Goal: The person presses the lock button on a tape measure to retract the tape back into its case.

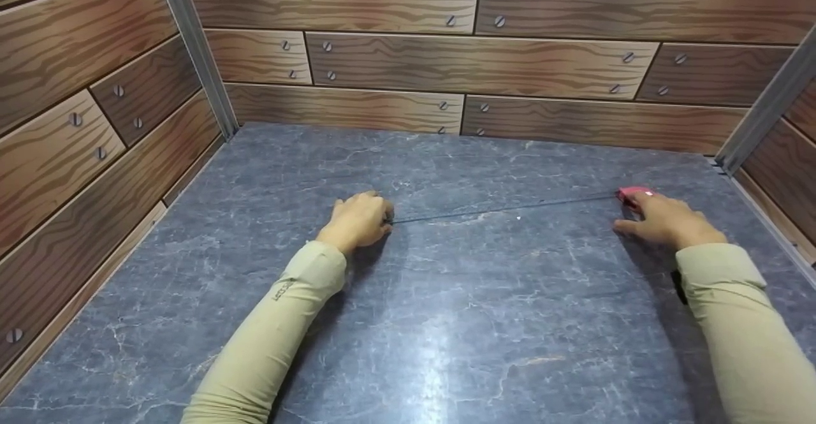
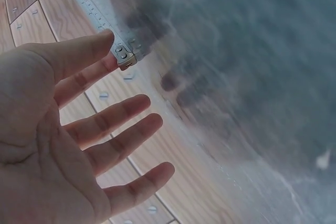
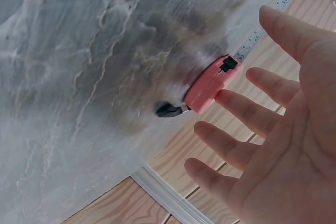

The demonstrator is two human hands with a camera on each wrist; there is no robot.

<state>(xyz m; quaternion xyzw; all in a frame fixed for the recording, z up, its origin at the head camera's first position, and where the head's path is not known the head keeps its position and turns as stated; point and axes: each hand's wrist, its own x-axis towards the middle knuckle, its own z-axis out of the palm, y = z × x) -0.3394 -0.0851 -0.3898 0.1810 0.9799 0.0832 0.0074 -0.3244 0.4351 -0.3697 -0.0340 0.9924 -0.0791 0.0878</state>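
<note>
A tape measure with a pinkish-red case (image 3: 210,86) lies at the right, a black wrist strap hanging from one end. Its metal blade (image 1: 503,209) stretches out leftward across the tabletop. Thumb and index finger of my left hand (image 1: 360,221) pinch the blade near its metal end hook (image 2: 127,62), while the other three fingers are spread apart. Beside the case is my right hand (image 1: 669,221), its fingers extended and relaxed, with fingertips right at the case's edge. The right thumb is held away from the blade.
The dark blue marbled tabletop (image 1: 484,296) is bounded by wood-plank-patterned walls (image 1: 395,60) at the back and sides. Grey metal posts (image 1: 197,54) stand at the back corners. A tiny white speck (image 1: 518,218) lies just below the blade.
</note>
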